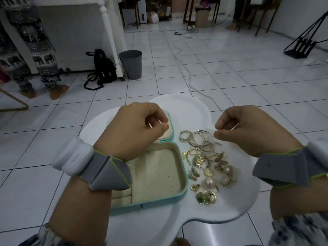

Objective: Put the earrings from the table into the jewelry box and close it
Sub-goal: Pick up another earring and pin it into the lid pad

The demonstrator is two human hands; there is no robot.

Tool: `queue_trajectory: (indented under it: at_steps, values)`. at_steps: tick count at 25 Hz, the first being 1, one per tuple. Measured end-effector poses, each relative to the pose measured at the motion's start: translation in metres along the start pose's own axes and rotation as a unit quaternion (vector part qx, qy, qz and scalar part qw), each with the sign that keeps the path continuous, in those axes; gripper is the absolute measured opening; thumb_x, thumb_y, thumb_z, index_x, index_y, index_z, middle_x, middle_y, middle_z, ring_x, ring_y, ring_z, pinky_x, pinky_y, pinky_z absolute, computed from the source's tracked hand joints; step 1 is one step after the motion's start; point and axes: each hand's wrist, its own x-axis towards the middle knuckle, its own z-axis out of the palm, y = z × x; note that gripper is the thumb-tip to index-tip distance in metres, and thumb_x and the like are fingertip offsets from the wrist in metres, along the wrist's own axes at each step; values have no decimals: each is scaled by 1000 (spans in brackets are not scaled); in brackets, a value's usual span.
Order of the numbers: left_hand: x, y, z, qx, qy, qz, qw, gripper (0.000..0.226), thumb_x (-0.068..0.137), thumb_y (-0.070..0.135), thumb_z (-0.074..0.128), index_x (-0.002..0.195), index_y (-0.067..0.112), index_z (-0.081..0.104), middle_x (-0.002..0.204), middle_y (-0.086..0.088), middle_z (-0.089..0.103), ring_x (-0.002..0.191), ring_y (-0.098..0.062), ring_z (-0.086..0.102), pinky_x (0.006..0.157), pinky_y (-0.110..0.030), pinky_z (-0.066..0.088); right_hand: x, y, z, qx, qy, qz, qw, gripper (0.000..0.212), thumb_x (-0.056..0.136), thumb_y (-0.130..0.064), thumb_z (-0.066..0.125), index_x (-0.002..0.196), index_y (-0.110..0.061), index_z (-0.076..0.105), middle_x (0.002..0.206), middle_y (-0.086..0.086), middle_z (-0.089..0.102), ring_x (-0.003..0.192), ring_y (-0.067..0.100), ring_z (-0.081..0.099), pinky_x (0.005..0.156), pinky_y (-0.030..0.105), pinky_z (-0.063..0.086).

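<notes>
A white lobed table [195,110] stands on a tiled floor [221,71]. Beyond it are a grey bin [130,64], a black backpack [103,68], a cable [188,68] trailing over the tiles and a black stand [301,45] at far right. A person in patterned trousers [30,50] stands at far left.

The box [156,204], turquoise with a cream lining, lies open on the left part of the table. Its lid [170,132] is folded back on the far side. The large compartment shows no jewelry. The earrings [207,164] lie in a loose heap on the table just right of the box, with thin hoops [198,139] at the far end and pearls [209,182] lower down. The left forearm crosses the box's left compartments and hides them.

The left hand [134,128] has its fingers curled in, the thumb tip beside the forefinger. Whether it pinches anything cannot be told. The right hand [252,130] also curls, with a narrow gap between thumb and forefinger. Its tips are right at the hoops, but contact or grip cannot be told.

Both hands are palm down with the knuckles up. The left hangs over the lid and the right over the far end of the heap. Each wrist wears a grey band [106,173], and the left band carries a white block [72,155].
</notes>
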Motion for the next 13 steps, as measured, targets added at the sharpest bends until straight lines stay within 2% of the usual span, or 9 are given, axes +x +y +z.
queue_trajectory:
  at_steps: [3, 6, 8, 10, 13]
  values:
    - [2, 7, 16, 16, -53, 26, 998, 3, 77, 21, 71, 78, 23, 70, 65, 11, 64, 70, -7, 59, 64, -16, 45, -3, 7, -2, -25, -40, 4, 999, 11, 70, -19, 75, 67, -24, 66, 66, -6, 66, 58, 3, 55, 52, 21, 38]
    - [5, 13, 28, 61, -108, 31, 992, 6, 77, 24, 70, 82, 28, 71, 72, 15, 63, 72, 0, 57, 67, -11, 41, -2, 11, -4, -29, -60, 10, 998, 9, 68, -20, 75, 65, -26, 69, 64, -8, 67, 54, 0, 56, 53, 19, 40]
    - [7, 15, 34, 86, -121, 34, 988, 8, 79, 26, 67, 86, 27, 72, 74, 17, 60, 78, 1, 55, 73, -14, 43, -2, 14, -5, -27, -69, 10, 997, 8, 69, -21, 74, 66, -28, 70, 64, -8, 68, 53, -2, 56, 52, 17, 40]
    - [8, 18, 40, 117, -116, 33, 986, 11, 81, 30, 63, 88, 28, 72, 78, 15, 59, 88, -8, 53, 82, -27, 45, -1, 17, -5, -19, -67, 7, 998, 5, 72, -23, 72, 70, -28, 71, 68, -8, 68, 58, 0, 57, 53, 18, 40]
    - [8, 25, 46, 206, -94, 9, 974, 18, 84, 34, 55, 93, 29, 70, 93, 9, 62, 103, -22, 43, 84, -31, 37, 0, 19, -5, -10, -60, 6, 998, 3, 76, -25, 70, 76, -28, 70, 69, -9, 64, 62, 1, 55, 54, 18, 37]
